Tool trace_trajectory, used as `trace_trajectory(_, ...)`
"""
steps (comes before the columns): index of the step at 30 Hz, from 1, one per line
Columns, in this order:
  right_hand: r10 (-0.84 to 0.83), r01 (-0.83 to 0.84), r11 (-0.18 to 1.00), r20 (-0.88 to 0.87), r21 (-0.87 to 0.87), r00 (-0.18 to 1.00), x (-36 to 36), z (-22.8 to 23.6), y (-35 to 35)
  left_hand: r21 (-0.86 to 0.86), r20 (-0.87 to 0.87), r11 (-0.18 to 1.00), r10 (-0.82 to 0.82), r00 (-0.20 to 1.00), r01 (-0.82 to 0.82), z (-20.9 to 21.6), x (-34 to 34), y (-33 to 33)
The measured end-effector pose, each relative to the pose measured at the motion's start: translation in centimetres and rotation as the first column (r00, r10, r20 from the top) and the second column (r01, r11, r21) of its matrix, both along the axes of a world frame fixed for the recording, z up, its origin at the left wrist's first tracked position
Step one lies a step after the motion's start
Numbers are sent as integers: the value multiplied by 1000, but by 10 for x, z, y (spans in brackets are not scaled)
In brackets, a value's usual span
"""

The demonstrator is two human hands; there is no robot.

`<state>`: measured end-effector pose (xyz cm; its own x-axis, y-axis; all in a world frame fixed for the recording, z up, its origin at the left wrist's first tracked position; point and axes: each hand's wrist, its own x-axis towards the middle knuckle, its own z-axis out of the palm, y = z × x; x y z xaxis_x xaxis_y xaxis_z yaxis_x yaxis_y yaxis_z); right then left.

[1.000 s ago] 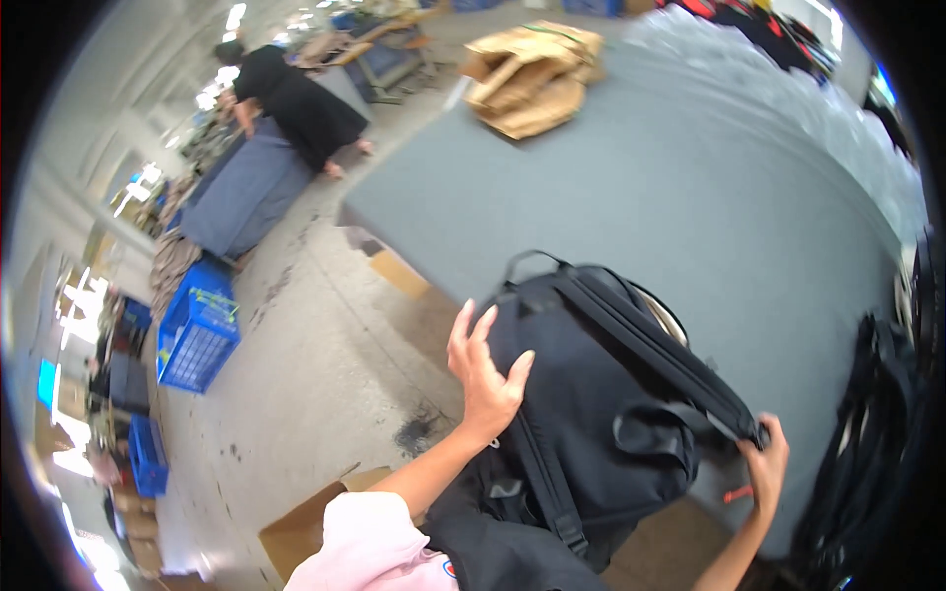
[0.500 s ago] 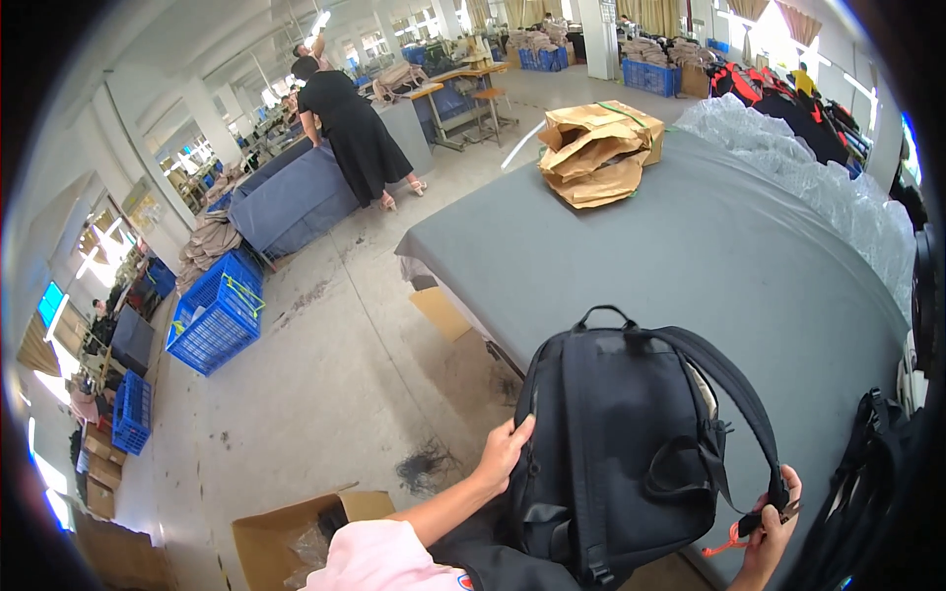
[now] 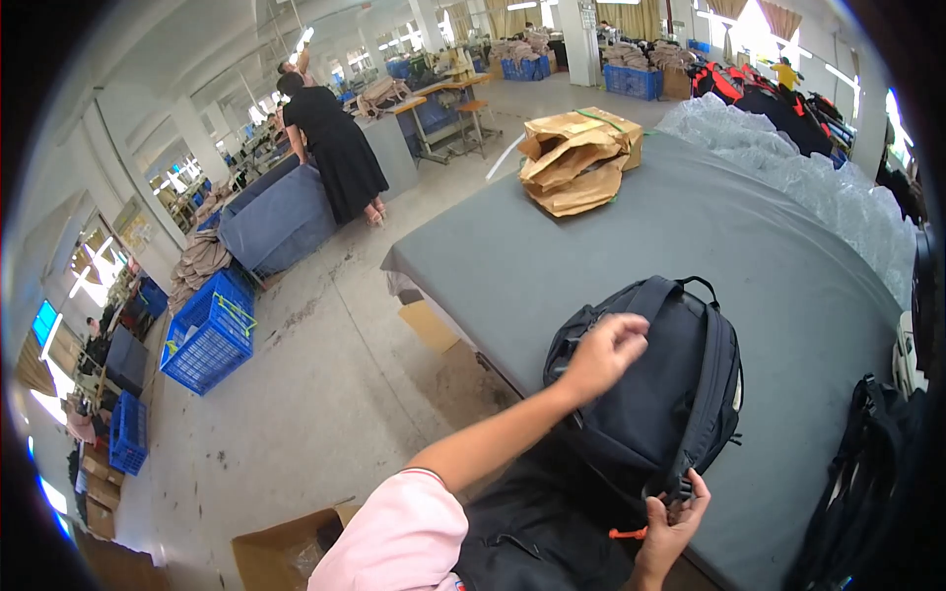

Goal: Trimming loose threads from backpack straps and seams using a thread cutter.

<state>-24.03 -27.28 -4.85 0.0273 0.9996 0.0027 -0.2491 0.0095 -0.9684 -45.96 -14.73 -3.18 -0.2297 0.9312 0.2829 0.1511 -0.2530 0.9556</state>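
A black backpack (image 3: 658, 379) lies tilted on the grey-covered table (image 3: 512, 246) in front of me, its top handle facing away. My left hand (image 3: 606, 357) is over its left part, fingers loosely curled and holding nothing I can see. At the lower end of the shoulder strap (image 3: 702, 394), my right hand (image 3: 675, 522) is closed around the strap by its buckle. A small orange item (image 3: 627, 534) sticks out beside the right thumb; its kind I cannot make out.
A brown paper bundle (image 3: 581, 163) and crumpled clear plastic (image 3: 788, 167) sit on the table's far side. More black bags (image 3: 857, 473) lie at right. A cardboard box (image 3: 281, 547) and a blue crate (image 3: 209, 335) stand on the floor. A person in black (image 3: 335, 148) leans over a bin.
The backpack has gone from upright to tilted on the table, its top now leaning right. My left hand has left its side and risen over it. My right hand has moved left with the strap.
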Motion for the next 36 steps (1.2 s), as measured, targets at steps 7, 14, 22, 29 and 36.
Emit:
trace_trajectory(7,-107,-112,916,502,385,858,-17,-30,2,-280,228,866,-359,905,414,26,40,-54)
trace_trajectory(14,-232,-43,884,516,466,825,-16,-39,-5,-309,402,883,-215,890,352,-14,56,-78)
trace_trajectory(22,-249,-10,858,433,513,867,-14,-39,-11,-541,373,700,-296,879,465,-7,52,-89)
trace_trajectory(29,-16,-47,991,465,123,885,6,-32,-17,-455,426,738,-311,850,498,-18,66,-99)
trace_trajectory(36,-268,44,933,604,358,751,19,-11,21,-433,339,787,-311,888,440,-22,68,-99)
